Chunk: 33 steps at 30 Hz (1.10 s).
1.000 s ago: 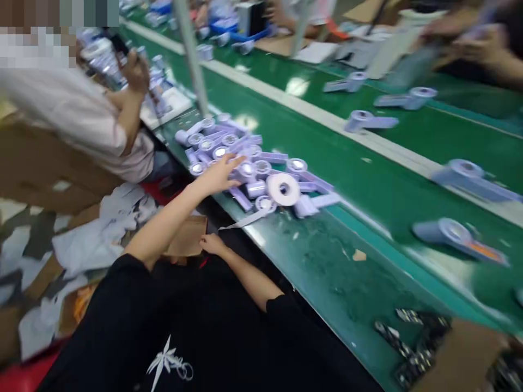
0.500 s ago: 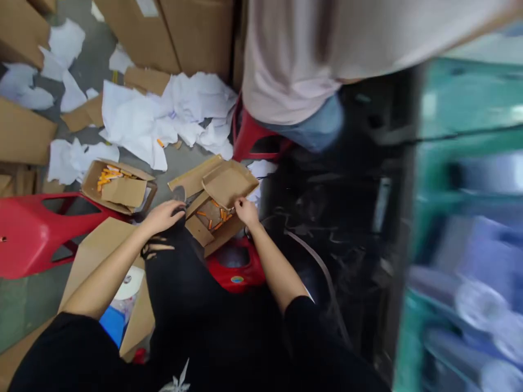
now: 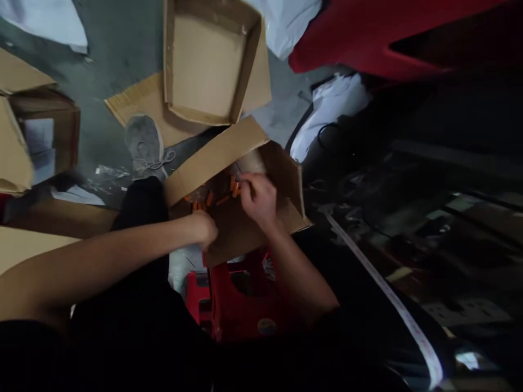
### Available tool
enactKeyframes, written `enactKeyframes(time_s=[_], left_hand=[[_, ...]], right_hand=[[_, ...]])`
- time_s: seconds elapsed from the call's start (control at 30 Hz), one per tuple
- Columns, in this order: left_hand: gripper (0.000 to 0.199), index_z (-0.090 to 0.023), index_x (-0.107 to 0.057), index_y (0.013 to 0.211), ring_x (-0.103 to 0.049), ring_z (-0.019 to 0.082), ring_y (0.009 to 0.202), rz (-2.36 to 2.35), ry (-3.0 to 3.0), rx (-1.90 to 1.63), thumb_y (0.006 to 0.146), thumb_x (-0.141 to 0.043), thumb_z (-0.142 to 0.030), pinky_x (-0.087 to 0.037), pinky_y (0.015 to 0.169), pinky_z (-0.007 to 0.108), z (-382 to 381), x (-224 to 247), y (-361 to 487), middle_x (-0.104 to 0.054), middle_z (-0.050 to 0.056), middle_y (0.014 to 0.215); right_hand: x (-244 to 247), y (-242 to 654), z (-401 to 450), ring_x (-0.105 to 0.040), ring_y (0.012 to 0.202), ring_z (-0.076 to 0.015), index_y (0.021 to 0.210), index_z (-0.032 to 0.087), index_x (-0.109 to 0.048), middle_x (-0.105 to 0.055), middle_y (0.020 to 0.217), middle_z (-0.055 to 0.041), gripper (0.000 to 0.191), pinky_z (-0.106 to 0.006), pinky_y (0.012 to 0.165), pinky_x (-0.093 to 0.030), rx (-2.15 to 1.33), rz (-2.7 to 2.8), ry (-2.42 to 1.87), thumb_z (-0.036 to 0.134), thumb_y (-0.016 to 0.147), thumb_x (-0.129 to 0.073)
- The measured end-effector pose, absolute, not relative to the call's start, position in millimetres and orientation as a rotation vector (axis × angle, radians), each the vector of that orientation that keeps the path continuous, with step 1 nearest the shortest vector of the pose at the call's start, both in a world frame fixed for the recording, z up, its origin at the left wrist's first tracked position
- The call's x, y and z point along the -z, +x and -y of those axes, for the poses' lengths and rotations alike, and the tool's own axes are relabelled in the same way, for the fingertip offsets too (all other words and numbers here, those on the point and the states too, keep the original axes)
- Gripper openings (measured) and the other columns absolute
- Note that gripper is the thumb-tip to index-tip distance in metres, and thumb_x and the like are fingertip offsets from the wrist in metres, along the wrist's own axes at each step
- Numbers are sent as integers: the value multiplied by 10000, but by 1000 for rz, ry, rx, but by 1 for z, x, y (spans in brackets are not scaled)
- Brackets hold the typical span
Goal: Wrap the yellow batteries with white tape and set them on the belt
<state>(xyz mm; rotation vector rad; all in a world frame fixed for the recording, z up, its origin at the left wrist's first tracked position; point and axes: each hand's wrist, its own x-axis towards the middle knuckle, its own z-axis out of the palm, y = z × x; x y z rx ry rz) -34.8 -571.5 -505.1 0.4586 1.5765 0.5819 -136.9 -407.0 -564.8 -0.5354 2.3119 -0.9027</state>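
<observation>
I look down between my knees at an open cardboard box [image 3: 286,179] resting on a red stool [image 3: 241,299]. Several small orange parts [image 3: 206,198] lie on its floor. My right hand [image 3: 257,198] is inside the box with its fingers curled over orange parts at the back; its fingertips pinch at some of them. My left hand [image 3: 204,228] rests at the box's near left edge, fingers bent, close to the orange parts. What it holds is hidden by the hand itself.
An empty shallow cardboard tray [image 3: 206,62] lies on flattened cardboard beyond the box. My grey shoe [image 3: 145,144] stands on the floor at the left. More cardboard boxes [image 3: 36,141] sit far left. White paper [image 3: 330,109] and a red stool [image 3: 392,38] lie at the upper right.
My view swung from the green conveyor down to the floor, then closer to the box. My left hand left the pile of lilac parts; both hands have gone into the box of orange parts.
</observation>
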Motion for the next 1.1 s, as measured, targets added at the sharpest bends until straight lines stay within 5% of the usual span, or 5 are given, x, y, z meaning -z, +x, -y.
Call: enactKeyframes(time_s=[0.2, 0.43, 0.8, 1.0, 1.1], left_hand=[[313, -261, -896, 1102, -780, 366, 1108, -1231, 812, -493, 905, -786, -478, -591, 921, 434, 574, 443, -58, -851, 167, 1178], [243, -246, -905, 1091, -792, 384, 1133, -1240, 777, -438, 926, -806, -394, -622, 931, 454, 577, 435, -84, -849, 179, 1181], [145, -271, -914, 963, -798, 371, 1157, -1259, 839, -419, 832, -936, -329, -604, 1074, 512, 574, 432, -83, -866, 131, 1142], [186, -298, -917, 957, -803, 369, 1142, -1266, 816, -428, 778, -966, -309, -611, 1068, 508, 572, 433, -75, -872, 124, 1100], [230, -317, -918, 987, -798, 369, 1147, -1275, 803, -431, 764, -971, -337, -608, 1064, 492, 571, 433, -74, -873, 117, 1095]], right_hand=[[638, -66, 413, -565, 1395, -454, 1580, 68, -488, -478, 1601, -327, 749, -630, 1145, -516, 84, -2199, 92, 473, 991, -714], [663, -59, 436, -401, 1502, -449, 1553, 267, -591, -408, 1689, -214, 541, -636, 1058, -581, 171, -2065, -96, 206, 1016, -586], [531, -130, 443, -623, 798, -155, 1275, 252, -581, -625, 1014, 11, 364, -308, 751, -620, 1132, -1834, -197, 267, 927, -691], [563, -217, 505, -529, 1443, -263, 1532, 270, -474, -505, 1443, -76, 487, -580, 1191, -499, 1346, -2206, -416, 487, 1101, -539], [567, -168, 479, -552, 1446, -263, 1476, 261, -546, -557, 1414, -98, 401, -562, 1202, -500, 1308, -2375, -297, 439, 1146, -405]])
